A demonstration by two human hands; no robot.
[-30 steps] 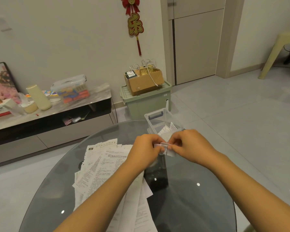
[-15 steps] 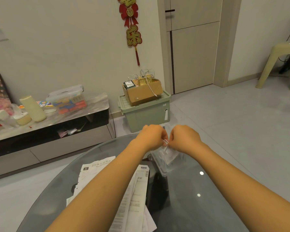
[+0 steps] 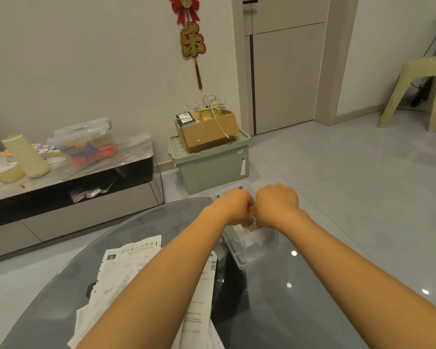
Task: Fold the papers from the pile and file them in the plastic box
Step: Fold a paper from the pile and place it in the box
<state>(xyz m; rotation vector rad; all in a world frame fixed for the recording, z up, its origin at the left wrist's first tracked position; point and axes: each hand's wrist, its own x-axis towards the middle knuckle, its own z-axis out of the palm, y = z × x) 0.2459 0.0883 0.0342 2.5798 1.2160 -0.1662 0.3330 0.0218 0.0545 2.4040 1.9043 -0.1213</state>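
My left hand (image 3: 233, 206) and right hand (image 3: 276, 204) are curled together, pinching a paper (image 3: 251, 225) just above the box (image 3: 247, 250).

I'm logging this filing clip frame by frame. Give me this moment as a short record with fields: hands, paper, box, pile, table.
left hand: fingers curled, knuckles up, over the box, touching the right hand
right hand: fingers curled, over the box
paper: only a small bit shows below the two hands; its fold state cannot be told
box: clear plastic, open, near the table's far edge, pale papers inside
pile: loose printed sheets, partly under the left forearm
table: round, dark glass
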